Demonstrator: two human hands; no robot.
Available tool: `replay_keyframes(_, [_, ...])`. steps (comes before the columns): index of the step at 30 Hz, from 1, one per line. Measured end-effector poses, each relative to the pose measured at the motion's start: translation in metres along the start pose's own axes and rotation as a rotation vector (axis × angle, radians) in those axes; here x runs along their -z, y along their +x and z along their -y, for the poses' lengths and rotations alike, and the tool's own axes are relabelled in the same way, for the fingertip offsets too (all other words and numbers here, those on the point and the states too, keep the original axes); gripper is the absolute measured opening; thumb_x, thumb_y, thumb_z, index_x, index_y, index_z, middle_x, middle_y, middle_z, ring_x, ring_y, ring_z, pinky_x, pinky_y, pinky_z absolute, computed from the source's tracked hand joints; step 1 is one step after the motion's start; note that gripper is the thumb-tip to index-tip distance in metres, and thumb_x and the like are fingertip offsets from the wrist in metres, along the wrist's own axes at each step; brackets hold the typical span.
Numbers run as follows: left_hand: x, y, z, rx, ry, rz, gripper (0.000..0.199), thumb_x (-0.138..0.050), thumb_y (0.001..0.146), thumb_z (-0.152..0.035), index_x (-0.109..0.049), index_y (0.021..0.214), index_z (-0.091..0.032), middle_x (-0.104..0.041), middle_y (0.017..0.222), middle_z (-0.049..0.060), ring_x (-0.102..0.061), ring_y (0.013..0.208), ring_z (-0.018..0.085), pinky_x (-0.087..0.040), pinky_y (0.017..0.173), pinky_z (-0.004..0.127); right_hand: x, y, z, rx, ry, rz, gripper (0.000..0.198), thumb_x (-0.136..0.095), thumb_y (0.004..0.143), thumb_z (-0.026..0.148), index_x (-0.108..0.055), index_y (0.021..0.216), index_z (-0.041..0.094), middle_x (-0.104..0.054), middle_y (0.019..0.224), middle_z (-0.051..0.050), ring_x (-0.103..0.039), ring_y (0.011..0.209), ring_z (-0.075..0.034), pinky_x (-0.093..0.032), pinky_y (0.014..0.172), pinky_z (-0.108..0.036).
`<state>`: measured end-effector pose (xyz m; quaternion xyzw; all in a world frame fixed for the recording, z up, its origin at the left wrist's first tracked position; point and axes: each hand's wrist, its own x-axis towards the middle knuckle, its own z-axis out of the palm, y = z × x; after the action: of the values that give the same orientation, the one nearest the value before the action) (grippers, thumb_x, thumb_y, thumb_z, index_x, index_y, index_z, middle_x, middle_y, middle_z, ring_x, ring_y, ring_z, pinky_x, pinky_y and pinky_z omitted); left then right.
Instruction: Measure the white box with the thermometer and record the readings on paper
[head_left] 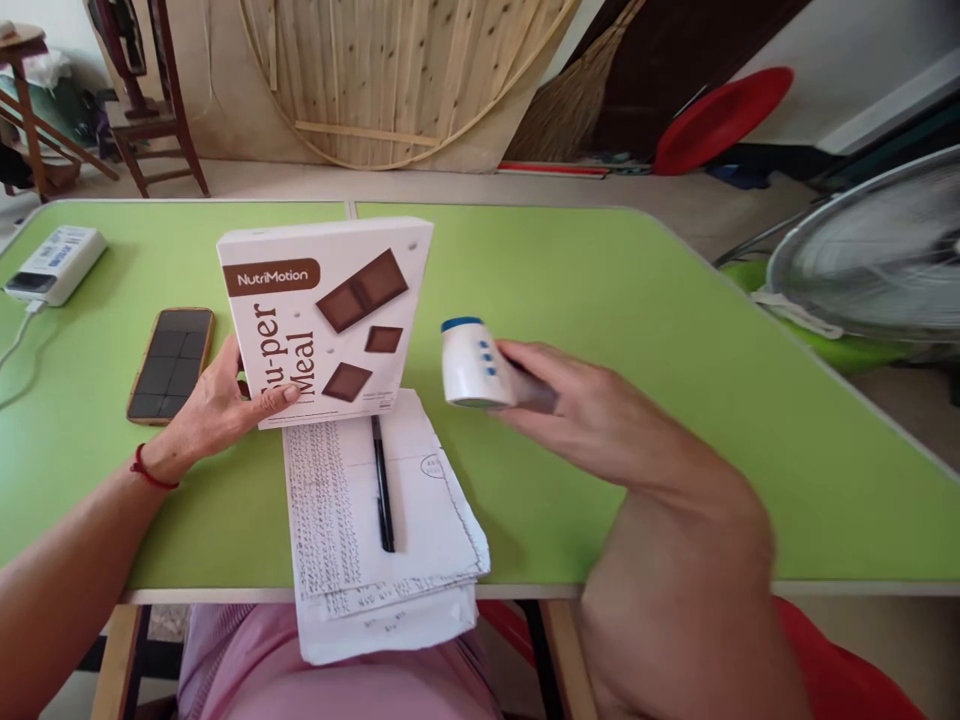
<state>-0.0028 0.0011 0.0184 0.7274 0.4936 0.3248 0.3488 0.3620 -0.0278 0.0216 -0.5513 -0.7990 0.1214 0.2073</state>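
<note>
My left hand (229,400) grips the lower left edge of a white NutriMotion box (300,345), with the thumb across its front. The box stands upright, slightly tilted, and its front shows brown chocolate pieces. My right hand (570,400) is wrapped round the handle of a white handheld device (469,365) with a blue end and small blue dots on its side. This device is held above the table, to the right of the box and apart from it. Below the box lie sheets of handwritten paper (420,500), with a black pen (383,490) on top.
Left of the box, a smartphone (171,365) lies on the green table (562,260). A white power bank (60,262) with a cable sits at the far left. The papers overhang the near edge. A large fan (877,250) stands off the right side.
</note>
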Motion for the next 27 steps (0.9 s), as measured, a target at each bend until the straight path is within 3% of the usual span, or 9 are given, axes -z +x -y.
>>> replay_keyframes(3, [0.001,0.0,0.0,0.013,-0.028,0.02,0.064,-0.075,0.08,-0.064,-0.057,0.122,-0.019,-0.067,0.125,0.014,-0.066,0.11,0.034,-0.057,0.091,0.052,-0.017,0.012,-0.002,0.072,-0.086,0.089,0.041,-0.058,0.084,0.021,-0.064,0.124,0.017,-0.073,0.11,-0.014,-0.07,0.093,-0.03,-0.059,0.083,-0.045])
replay_keyframes(6, [0.0,0.0,0.001,0.008,-0.034,0.008,0.064,-0.077,0.078,-0.063,-0.058,0.121,-0.019,-0.069,0.123,0.014,-0.067,0.109,0.035,-0.059,0.089,0.052,-0.035,0.017,-0.001,0.161,-0.157,0.089,0.044,-0.056,0.083,0.015,-0.062,0.126,0.017,-0.072,0.105,-0.013,-0.069,0.094,-0.029,-0.057,0.084,-0.045])
replay_keyframes(11, [-0.001,-0.001,0.006,0.031,-0.059,-0.027,0.066,-0.08,0.076,-0.064,-0.058,0.121,-0.021,-0.069,0.124,0.014,-0.068,0.11,0.036,-0.059,0.09,0.053,-0.047,0.012,-0.003,0.216,-0.245,0.08,0.045,-0.052,0.083,0.01,-0.059,0.127,0.014,-0.069,0.114,-0.017,-0.066,0.1,-0.031,-0.055,0.088,-0.048])
replay_keyframes(15, [-0.002,-0.001,0.008,0.039,-0.11,-0.084,0.069,-0.081,0.076,-0.063,-0.058,0.126,-0.022,-0.068,0.125,0.014,-0.068,0.112,0.035,-0.06,0.091,0.054,-0.038,0.01,0.014,0.319,-0.237,-0.128,0.052,-0.053,0.082,0.008,-0.054,0.134,0.013,-0.064,0.123,-0.02,-0.061,0.113,-0.034,-0.054,0.093,-0.052])
replay_keyframes(18, [-0.003,0.001,0.011,-0.023,-0.121,-0.152,0.069,-0.08,0.078,-0.062,-0.056,0.129,-0.023,-0.066,0.128,0.013,-0.064,0.12,0.036,-0.059,0.096,0.055,-0.034,0.01,0.038,0.521,-0.134,-0.269,0.031,-0.056,0.091,0.007,-0.062,0.12,0.017,-0.069,0.1,-0.011,-0.065,0.092,-0.025,-0.055,0.082,-0.042])
replay_keyframes(21, [-0.004,0.006,0.018,-0.08,-0.08,-0.204,0.066,-0.078,0.079,-0.062,-0.056,0.129,-0.024,-0.064,0.131,0.012,-0.061,0.125,0.035,-0.056,0.101,0.055,-0.043,0.008,0.058,0.673,-0.084,-0.196,0.021,-0.053,0.097,0.006,-0.067,0.107,0.018,-0.07,0.087,-0.006,-0.064,0.078,-0.019,-0.054,0.07,-0.033])
replay_keyframes(25, [-0.005,0.013,0.027,-0.11,-0.021,-0.13,0.064,-0.075,0.082,-0.059,-0.054,0.131,-0.023,-0.064,0.128,0.012,-0.063,0.119,0.034,-0.054,0.102,0.055,-0.061,0.0,0.069,0.592,-0.242,-0.05,0.04,-0.04,0.093,-0.005,-0.068,0.115,0.014,-0.067,0.085,-0.008,-0.059,0.066,-0.015,-0.043,0.051,-0.028])
replay_keyframes(27, [-0.006,0.014,0.027,-0.136,0.007,-0.094,0.059,-0.072,0.086,-0.058,-0.054,0.13,-0.023,-0.062,0.13,0.012,-0.062,0.12,0.033,-0.052,0.104,0.054,-0.066,-0.002,0.07,0.569,-0.296,0.002,0.044,-0.037,0.091,-0.007,-0.069,0.114,0.013,-0.065,0.085,-0.008,-0.056,0.064,-0.015,-0.04,0.05,-0.029])
